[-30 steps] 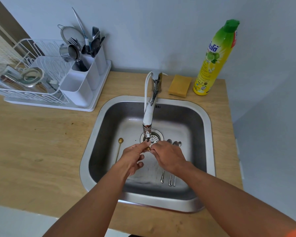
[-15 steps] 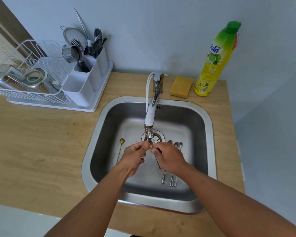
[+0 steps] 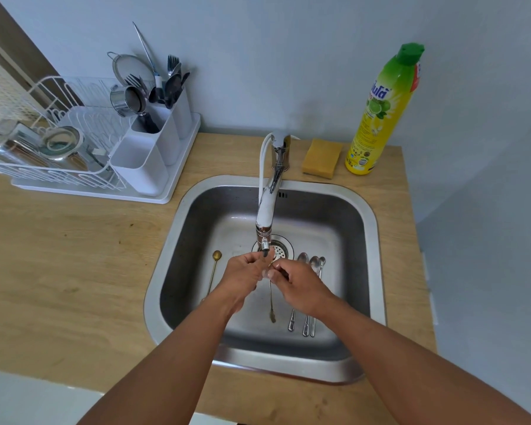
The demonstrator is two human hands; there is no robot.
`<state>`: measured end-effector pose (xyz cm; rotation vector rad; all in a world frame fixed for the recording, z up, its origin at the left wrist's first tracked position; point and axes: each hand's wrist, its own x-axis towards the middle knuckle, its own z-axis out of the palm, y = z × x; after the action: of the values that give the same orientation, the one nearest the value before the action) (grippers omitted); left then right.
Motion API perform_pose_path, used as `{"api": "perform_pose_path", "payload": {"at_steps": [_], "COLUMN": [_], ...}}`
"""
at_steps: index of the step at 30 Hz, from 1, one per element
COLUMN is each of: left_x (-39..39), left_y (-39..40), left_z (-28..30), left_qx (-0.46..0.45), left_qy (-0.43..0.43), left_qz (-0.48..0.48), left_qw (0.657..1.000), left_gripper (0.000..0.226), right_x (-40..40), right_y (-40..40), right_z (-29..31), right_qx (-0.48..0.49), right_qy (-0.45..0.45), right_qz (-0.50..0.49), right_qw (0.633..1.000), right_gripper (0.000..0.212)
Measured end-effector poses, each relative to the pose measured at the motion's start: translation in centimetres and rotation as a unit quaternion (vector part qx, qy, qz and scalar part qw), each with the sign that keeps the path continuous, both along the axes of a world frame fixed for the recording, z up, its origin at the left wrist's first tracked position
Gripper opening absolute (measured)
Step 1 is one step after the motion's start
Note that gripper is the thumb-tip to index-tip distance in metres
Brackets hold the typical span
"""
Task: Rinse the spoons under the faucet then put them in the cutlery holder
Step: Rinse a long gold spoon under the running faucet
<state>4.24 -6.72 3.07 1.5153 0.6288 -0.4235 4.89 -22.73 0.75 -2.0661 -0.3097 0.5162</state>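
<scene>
Both hands, left (image 3: 246, 276) and right (image 3: 295, 283), pinching a thin gold spoon (image 3: 271, 302) under the faucet (image 3: 265, 216), over the sink (image 3: 373, 240)

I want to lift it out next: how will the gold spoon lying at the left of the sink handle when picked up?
The gold spoon has a long thin handle and small bowl, so it is probably light and stiff. It lies flat on the sink floor, likely wet steel, so it may be slippery and hard to pinch. Its round bowl could let it roll when nudged.
</scene>
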Motion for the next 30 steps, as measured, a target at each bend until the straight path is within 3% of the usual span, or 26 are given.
{"api": "perform_pose_path", "payload": {"at_steps": [5,14,20,30], "left_x": [0.3,-0.5,-0.4,-0.3], "left_y": [0.2,0.8,-0.2,0.5], "left_z": [0.1,0.1,0.1,0.1], "left_qx": [-0.010,-0.014,0.042,0.004], "left_qy": [0.022,-0.012,-0.031,0.013], "left_qz": [0.025,-0.026,0.005,0.042], "left_qw": [0.999,1.000,0.999,0.999], "left_gripper": [0.023,0.009,0.024,0.021], "right_x": [-0.3,-0.5,-0.1,-0.1], "right_y": [0.3,-0.1,0.1,0.1], "right_z": [0.0,-0.3,-0.2,-0.2], "right_qx": [0.007,-0.008,-0.026,0.002], "right_qy": [0.009,-0.001,-0.014,0.010], "right_qz": [-0.022,-0.037,-0.035,-0.043], "right_qw": [1.000,0.999,0.999,0.999], "right_gripper": [0.021,0.028,0.024,0.022]}}
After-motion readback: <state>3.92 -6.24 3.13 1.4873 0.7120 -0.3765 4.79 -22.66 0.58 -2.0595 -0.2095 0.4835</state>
